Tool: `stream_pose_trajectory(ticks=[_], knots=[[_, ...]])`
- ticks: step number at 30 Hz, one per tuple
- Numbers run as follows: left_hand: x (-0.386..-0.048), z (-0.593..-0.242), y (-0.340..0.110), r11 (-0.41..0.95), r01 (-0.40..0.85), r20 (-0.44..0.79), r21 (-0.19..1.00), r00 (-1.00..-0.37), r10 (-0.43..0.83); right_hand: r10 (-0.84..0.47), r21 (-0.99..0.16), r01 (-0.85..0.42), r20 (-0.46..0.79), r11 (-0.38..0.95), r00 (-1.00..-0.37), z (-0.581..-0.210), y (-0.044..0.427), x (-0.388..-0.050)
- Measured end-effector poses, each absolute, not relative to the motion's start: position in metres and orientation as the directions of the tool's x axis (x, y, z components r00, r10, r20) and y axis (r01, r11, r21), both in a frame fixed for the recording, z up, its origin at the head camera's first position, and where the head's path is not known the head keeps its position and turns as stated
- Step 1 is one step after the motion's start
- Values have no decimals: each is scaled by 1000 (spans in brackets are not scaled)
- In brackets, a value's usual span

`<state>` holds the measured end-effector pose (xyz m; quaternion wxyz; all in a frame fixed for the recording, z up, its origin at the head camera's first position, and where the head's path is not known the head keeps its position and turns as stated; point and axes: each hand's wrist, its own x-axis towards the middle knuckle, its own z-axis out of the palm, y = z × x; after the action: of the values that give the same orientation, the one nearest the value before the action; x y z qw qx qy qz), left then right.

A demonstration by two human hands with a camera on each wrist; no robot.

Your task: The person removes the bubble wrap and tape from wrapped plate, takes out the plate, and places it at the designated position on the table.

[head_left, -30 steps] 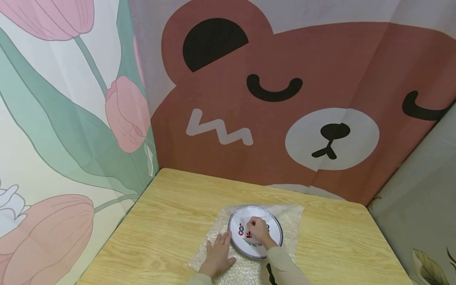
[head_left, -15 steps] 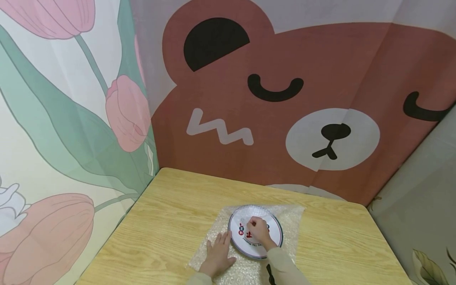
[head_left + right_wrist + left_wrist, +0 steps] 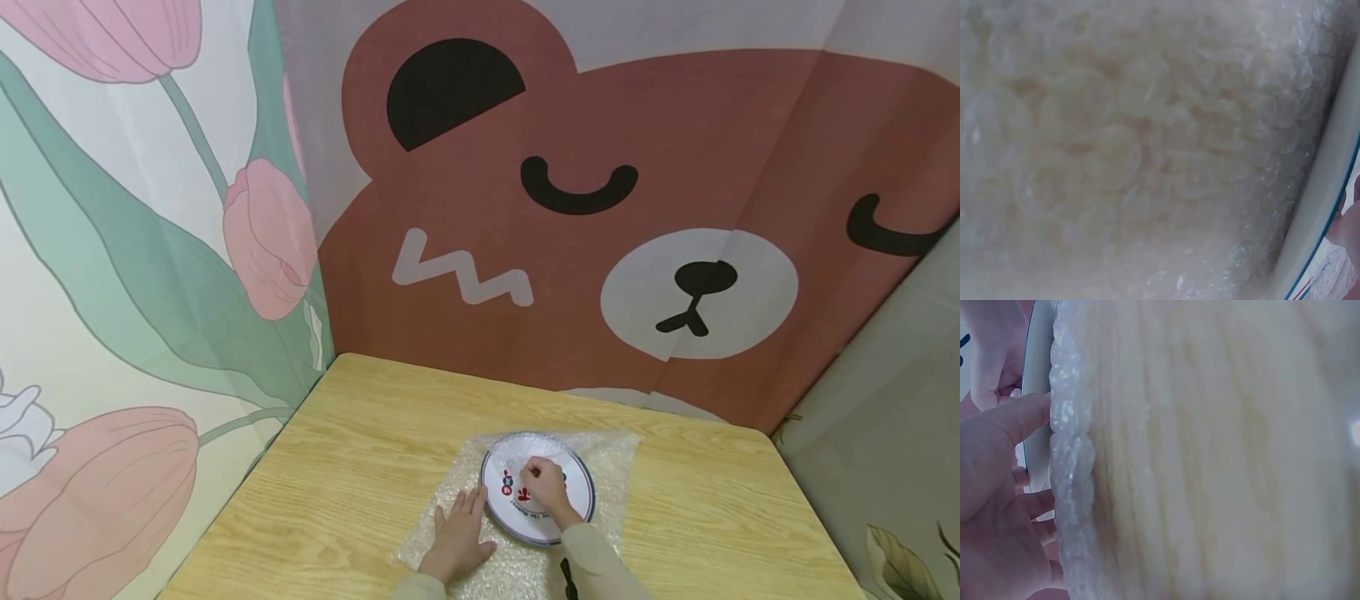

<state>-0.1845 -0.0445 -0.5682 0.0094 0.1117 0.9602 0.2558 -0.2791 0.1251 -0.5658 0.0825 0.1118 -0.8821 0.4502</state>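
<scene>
A round white plate (image 3: pixel 536 527) with a dark rim line and red and blue print lies on a sheet of bubble wrap (image 3: pixel 615 467). My left hand (image 3: pixel 459 537) rests flat on the wrap, fingers extended, their tips at the plate's left edge. Over the plate's middle, my right hand (image 3: pixel 547 485) is curled, with its fingertips pinched together. Crumpled clear plastic (image 3: pixel 1333 272) shows beside those fingers in the right wrist view; most of it is hidden. The left wrist view shows the left hand's spread fingers (image 3: pixel 1025 415) against the plate and the wrap's edge.
The wood-grain table (image 3: pixel 360 467) extends around the wrap on both sides. Behind it hangs a curtain with a bear print (image 3: pixel 465 350), and a tulip-print curtain (image 3: pixel 112 250) is at the left. A black strip (image 3: pixel 568 577) hangs by the right sleeve.
</scene>
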Motion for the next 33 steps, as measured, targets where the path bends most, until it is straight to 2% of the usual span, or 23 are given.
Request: stream_pose_trajectory(ticks=[8, 26, 33], knots=[[-186, -569, -45, 846, 207, 32, 492, -975, 220, -98, -766, -302, 301, 567, -948, -567, 125, -280], [-184, -567, -45, 844, 219, 45, 490, -973, 226, -29, -817, -253, 279, 518, -960, -563, 125, -278], [-183, -566, -46, 841, 209, 27, 499, -974, 226, -10, -807, -269, 310, 526, -951, -561, 125, -277]])
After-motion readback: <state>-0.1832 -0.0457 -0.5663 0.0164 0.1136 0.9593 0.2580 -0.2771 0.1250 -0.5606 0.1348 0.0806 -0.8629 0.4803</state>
